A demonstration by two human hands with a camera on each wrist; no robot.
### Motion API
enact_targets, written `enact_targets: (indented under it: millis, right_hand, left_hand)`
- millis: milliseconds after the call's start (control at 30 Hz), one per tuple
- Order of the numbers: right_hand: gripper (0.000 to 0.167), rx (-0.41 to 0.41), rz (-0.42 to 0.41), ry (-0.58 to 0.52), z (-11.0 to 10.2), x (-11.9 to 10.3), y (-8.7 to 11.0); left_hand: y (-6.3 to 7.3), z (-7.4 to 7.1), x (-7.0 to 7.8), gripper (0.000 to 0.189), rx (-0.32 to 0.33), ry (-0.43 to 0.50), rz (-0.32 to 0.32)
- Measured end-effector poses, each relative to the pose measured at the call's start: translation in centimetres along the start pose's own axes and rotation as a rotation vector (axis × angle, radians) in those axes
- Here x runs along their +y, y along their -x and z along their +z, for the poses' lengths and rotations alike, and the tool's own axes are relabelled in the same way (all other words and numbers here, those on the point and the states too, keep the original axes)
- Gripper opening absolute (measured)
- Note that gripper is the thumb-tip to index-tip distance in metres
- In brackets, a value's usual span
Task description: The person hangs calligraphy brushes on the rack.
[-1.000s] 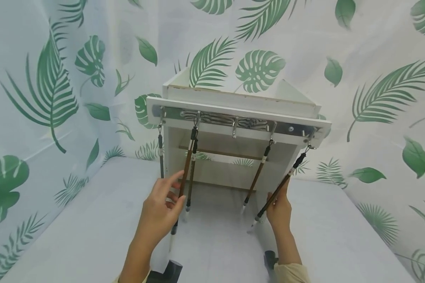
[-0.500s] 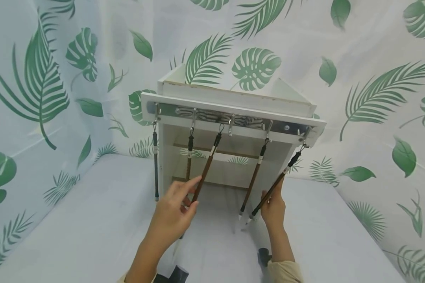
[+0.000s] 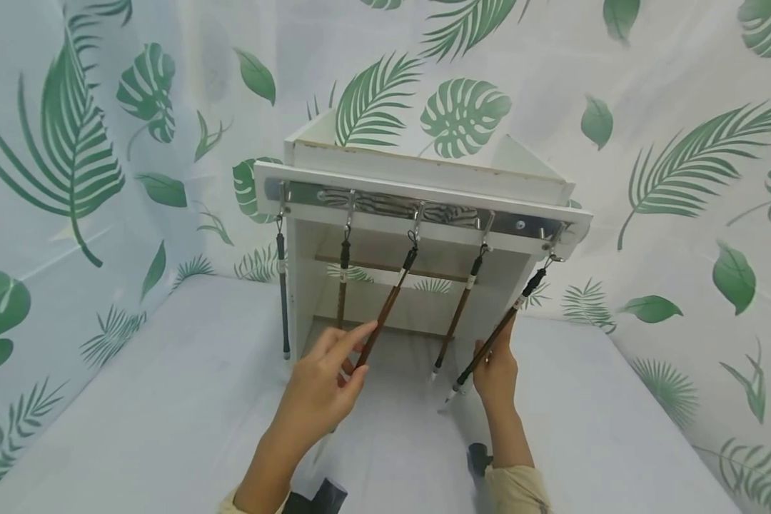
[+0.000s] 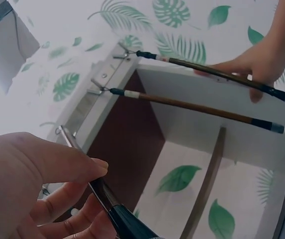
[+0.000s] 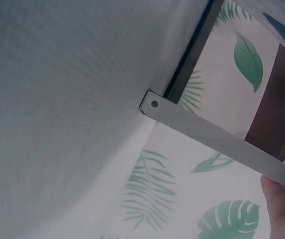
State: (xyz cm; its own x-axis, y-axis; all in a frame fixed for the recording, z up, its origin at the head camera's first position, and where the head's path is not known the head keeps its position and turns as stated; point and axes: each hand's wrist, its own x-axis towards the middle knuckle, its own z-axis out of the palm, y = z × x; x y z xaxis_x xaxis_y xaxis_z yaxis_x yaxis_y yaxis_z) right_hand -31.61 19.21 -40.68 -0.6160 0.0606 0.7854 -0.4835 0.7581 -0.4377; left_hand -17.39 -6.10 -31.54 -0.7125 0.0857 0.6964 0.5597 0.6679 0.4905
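My left hand (image 3: 324, 382) pinches the brown handle of a writing brush (image 3: 383, 316) between thumb and fingers. The brush's cord loop is at the middle hook (image 3: 420, 214) of a metal hook rail; whether the hook carries it is hard to tell. In the left wrist view, the dark lower end of this brush (image 4: 127, 221) points away from the fingers. My right hand (image 3: 497, 375) holds the side panel of the white wooden rack (image 3: 424, 168), behind the rightmost brush (image 3: 497, 332). In the right wrist view, its fingers (image 5: 281, 204) touch the panel's edge.
Other brushes hang from the remaining hooks: a far-left one (image 3: 283, 300), one beside it (image 3: 343, 278), and one right of the middle (image 3: 457, 314). The rack stands on a white surface (image 3: 167, 400) before a leaf-patterned curtain (image 3: 552, 71).
My left hand has carried its brush rightward from beside the second hook, bringing the loop up to the middle hook. The right hand keeps its hold on the rack.
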Motion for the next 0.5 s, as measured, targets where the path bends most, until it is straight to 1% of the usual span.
enact_targets:
  millis: [167, 300, 500]
  right_hand:
    - [0.086, 0.01, -0.013, -0.011, 0.02, 0.08, 0.04]
    - [0.085, 0.02, 0.001, -0.005, -0.04, 0.15, -0.04]
    - [0.084, -0.006, 0.004, -0.012, -0.02, 0.13, -0.27]
  left_hand:
    - [0.04, 0.2, 0.31, 0.059, -0.012, -0.003, -0.001]
    - [-0.21, 0.44, 0.43, 0.058, -0.016, -0.024, 0.012]
    - [-0.14, 0.68, 0.37, 0.057, -0.005, -0.013, 0.005]
